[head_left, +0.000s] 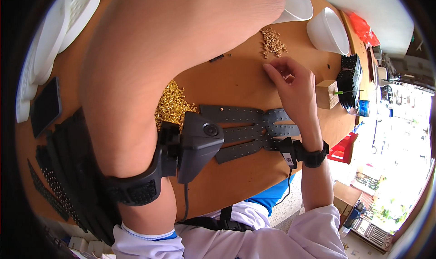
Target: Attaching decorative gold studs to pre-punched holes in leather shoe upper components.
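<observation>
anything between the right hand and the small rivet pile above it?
Head view: bare brown table between the right hand and the small gold rivet pile.

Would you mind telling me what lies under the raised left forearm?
A heap of gold eyelets and one end of the dark perforated strap piece show beneath the left forearm; the rest there is covered.
</observation>
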Available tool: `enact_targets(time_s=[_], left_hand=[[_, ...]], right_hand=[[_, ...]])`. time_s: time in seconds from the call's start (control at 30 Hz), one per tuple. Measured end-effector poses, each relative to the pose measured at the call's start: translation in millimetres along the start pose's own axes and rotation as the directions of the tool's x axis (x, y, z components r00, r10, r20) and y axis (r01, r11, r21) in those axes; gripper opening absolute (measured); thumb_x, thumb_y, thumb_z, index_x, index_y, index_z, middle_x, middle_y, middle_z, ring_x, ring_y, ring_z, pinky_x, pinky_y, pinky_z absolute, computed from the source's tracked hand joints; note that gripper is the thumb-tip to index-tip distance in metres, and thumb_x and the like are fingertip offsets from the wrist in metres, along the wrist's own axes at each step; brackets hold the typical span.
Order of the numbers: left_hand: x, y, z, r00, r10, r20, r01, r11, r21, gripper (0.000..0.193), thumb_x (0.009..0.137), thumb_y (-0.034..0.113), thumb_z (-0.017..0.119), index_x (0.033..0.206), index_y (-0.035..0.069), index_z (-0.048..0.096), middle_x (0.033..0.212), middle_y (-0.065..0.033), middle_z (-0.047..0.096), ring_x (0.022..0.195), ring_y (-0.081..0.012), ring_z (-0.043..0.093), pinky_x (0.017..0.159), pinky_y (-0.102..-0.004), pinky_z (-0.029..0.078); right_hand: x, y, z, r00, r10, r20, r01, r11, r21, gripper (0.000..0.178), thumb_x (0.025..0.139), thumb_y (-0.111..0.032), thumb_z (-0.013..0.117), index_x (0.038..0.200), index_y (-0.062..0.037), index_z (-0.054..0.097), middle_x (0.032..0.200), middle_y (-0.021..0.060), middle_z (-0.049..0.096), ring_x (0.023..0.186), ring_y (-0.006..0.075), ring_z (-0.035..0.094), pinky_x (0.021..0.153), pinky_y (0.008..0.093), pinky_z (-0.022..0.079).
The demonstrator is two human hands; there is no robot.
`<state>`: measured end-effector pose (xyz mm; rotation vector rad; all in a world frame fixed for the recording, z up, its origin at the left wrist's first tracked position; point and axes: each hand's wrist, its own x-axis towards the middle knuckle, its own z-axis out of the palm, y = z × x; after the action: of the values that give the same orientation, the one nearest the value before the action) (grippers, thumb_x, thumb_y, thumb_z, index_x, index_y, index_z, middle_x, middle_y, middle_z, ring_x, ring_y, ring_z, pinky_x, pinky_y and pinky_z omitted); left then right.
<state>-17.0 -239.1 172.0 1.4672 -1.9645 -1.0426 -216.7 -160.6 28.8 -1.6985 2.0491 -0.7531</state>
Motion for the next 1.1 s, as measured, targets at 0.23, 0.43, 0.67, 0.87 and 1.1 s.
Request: enact_targets(time_s=[0.23,0.43,0.67,0.87,1.1], left_hand=[[0,-10,5,0.998,0.061,-0.013,-0.060,0.997,0.046,0.017,0.098,0.013,0.062,0.097,-0.004,0.063,0.083,-0.0160,0.069,0.075,-0.0199,0.067,0.066,-0.0329,0.053],[2,-22,11,0.993,0.118,-0.020,-0.116,0.990,0.080,0.017,0.098,0.014,0.063,0.098,-0.004,0.063,0.083,-0.0158,0.069,0.074,-0.0204,0.067,0.066,-0.0329,0.053],[5,-42,17,0.985,0.168,-0.028,-0.163,0.979,0.123,0.018,0.097,0.015,0.064,0.099,-0.003,0.063,0.084,-0.0157,0.069,0.074,-0.0209,0.067,0.066,-0.0330,0.053],[8,-54,19,0.972,0.231,-0.041,-0.223,0.963,0.154,0.019,0.097,0.016,0.064,0.100,-0.003,0.063,0.084,-0.0156,0.069,0.074,-0.0213,0.067,0.067,-0.0331,0.053],[11,-72,21,0.954,0.294,-0.053,-0.279,0.941,0.191,0.020,0.097,0.017,0.065,0.101,-0.002,0.063,0.084,-0.0154,0.069,0.074,-0.0218,0.067,0.067,-0.0332,0.052]], right_hand=[[-12,-5,0,0.993,-0.118,0.027,0.119,0.992,-0.032,0.016,0.090,-0.012,0.074,0.093,0.0025,0.069,0.072,0.0119,0.063,0.061,0.0185,0.056,0.061,0.0300,0.048],[-11,-8,-4,0.991,-0.096,0.093,0.102,0.993,-0.063,0.012,0.091,-0.009,0.070,0.093,0.0024,0.067,0.074,0.0135,0.064,0.064,0.0247,0.060,0.064,0.0340,0.049],[-26,-20,-1,0.973,-0.139,0.185,0.136,0.990,0.031,0.008,0.091,-0.006,0.068,0.093,0.0015,0.064,0.079,0.0154,0.064,0.069,0.0295,0.061,0.065,0.0358,0.049],[-26,-24,-2,0.933,-0.204,0.296,0.185,0.979,0.090,0.007,0.090,-0.004,0.069,0.094,0.0011,0.065,0.077,0.0130,0.063,0.066,0.0248,0.061,0.063,0.0326,0.049],[-28,-21,-1,0.952,-0.184,0.246,0.150,0.977,0.153,0.007,0.089,-0.003,0.069,0.095,0.0002,0.066,0.075,0.0090,0.062,0.063,0.0198,0.059,0.061,0.0295,0.048]])
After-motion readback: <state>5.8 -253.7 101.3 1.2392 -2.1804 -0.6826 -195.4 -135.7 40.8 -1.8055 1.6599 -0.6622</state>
